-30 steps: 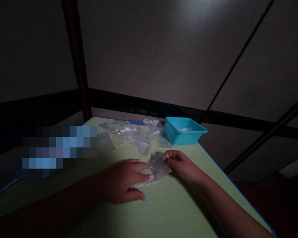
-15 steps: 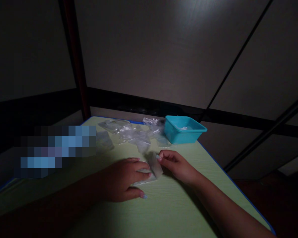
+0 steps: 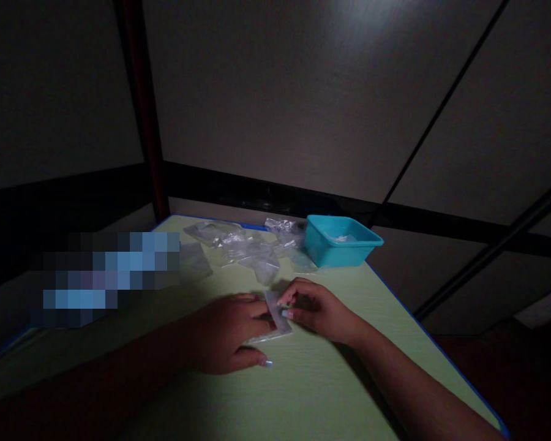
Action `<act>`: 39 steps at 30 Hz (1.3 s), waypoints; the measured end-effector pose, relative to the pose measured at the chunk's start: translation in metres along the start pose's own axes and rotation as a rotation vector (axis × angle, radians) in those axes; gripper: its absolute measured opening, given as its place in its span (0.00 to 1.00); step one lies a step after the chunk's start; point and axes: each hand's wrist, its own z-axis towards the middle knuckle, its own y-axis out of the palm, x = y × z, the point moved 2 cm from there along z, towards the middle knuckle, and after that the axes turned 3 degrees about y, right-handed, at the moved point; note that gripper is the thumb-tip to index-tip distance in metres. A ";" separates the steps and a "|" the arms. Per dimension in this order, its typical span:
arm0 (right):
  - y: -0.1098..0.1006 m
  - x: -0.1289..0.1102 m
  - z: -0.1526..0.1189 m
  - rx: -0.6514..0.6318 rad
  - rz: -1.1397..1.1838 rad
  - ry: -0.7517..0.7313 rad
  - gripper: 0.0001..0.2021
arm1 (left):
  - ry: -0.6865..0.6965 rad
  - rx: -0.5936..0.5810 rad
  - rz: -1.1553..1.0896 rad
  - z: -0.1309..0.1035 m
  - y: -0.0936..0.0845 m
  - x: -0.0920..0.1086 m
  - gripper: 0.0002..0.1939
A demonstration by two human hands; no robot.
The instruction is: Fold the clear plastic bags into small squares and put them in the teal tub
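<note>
A small clear plastic bag point(image 3: 282, 327) lies flat on the table, with a whitish strip folded over along its right side. My left hand point(image 3: 232, 334) rests palm down on it, fingers spread and partly hiding it, the thumb out on the tabletop. At the folded strip is my right hand point(image 3: 324, 311), its fingers curled, with thumb and index tips close together on the strip's right edge. Whatever may be inside the bag is covered by my left fingers.
Several crumpled clear plastic bags point(image 3: 257, 254) are spread along the back of the pale green table point(image 3: 275, 392). A turquoise basin point(image 3: 337, 251) stands at the back right edge with something whitish inside. A blurred-out bluish patch point(image 3: 123, 269) covers the left side. Panelled walls rise behind.
The bag's strip, raised and pinched by my right hand before, is now folded down toward the left. My right fingers have moved slightly left and down with it; my left hand stays put.
</note>
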 end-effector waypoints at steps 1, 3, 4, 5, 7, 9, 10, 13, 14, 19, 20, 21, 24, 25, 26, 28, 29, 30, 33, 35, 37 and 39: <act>-0.001 0.001 0.001 0.042 -0.021 -0.006 0.09 | 0.000 -0.002 0.001 0.000 0.000 0.000 0.22; -0.001 0.002 0.002 0.104 -0.077 -0.029 0.13 | -0.010 -0.004 0.004 -0.001 0.001 0.000 0.22; -0.001 0.002 0.003 0.115 -0.110 -0.044 0.14 | -0.014 -0.002 0.003 -0.001 0.001 0.000 0.22; 0.000 0.003 0.004 0.114 -0.147 -0.055 0.16 | -0.017 0.003 -0.002 -0.001 0.001 0.000 0.22; 0.002 0.005 0.006 0.094 -0.222 -0.060 0.16 | -0.014 0.018 -0.018 -0.001 0.002 -0.001 0.20; 0.003 0.008 0.007 0.067 -0.277 -0.046 0.14 | -0.002 0.033 -0.042 -0.001 0.002 -0.001 0.19; 0.004 0.010 0.008 0.053 -0.290 -0.040 0.13 | 0.003 0.038 -0.054 -0.001 0.002 0.000 0.19; 0.002 0.010 0.008 0.032 -0.279 -0.031 0.09 | 0.018 0.033 -0.090 -0.001 0.000 0.000 0.19; 0.001 0.010 0.009 0.032 -0.267 -0.031 0.08 | 0.025 0.026 -0.101 -0.001 0.000 0.001 0.20; -0.001 0.004 0.010 0.004 -0.213 -0.074 0.07 | 0.028 0.005 -0.127 -0.002 0.000 0.000 0.24; -0.001 0.004 0.010 -0.004 -0.209 -0.081 0.07 | 0.027 0.008 -0.128 -0.002 0.000 0.000 0.24; -0.001 0.004 0.010 -0.010 -0.212 -0.084 0.08 | 0.030 0.012 -0.131 -0.002 0.000 -0.001 0.24; 0.000 0.007 0.011 -0.009 -0.250 -0.071 0.10 | 0.034 0.035 -0.155 -0.001 0.000 0.000 0.20; 0.000 0.008 0.011 -0.009 -0.261 -0.065 0.10 | 0.020 0.055 -0.171 -0.001 0.000 0.000 0.18; -0.001 0.008 0.011 -0.010 -0.268 -0.061 0.10 | -0.006 0.083 -0.194 -0.001 -0.001 0.000 0.15; -0.001 0.010 0.011 -0.010 -0.275 -0.061 0.10 | -0.098 0.167 -0.245 0.000 -0.003 -0.002 0.10; 0.000 0.011 0.011 -0.009 -0.276 -0.066 0.10 | -0.169 0.216 -0.268 0.000 -0.003 -0.004 0.09; 0.000 0.011 0.011 -0.006 -0.278 -0.073 0.10 | -0.251 0.261 -0.285 0.000 -0.004 -0.006 0.09; 0.001 0.013 0.012 0.002 -0.287 -0.085 0.10 | -0.452 0.350 -0.290 -0.002 -0.006 -0.011 0.07; 0.002 0.013 0.012 0.003 -0.294 -0.077 0.09 | -0.459 0.350 -0.243 -0.002 -0.006 -0.013 0.05; 0.002 0.013 0.012 0.008 -0.294 -0.072 0.08 | -0.380 0.315 -0.162 -0.002 -0.006 -0.014 0.07; 0.001 0.012 0.012 0.010 -0.286 -0.073 0.07 | -0.299 0.267 -0.098 -0.003 -0.005 -0.016 0.12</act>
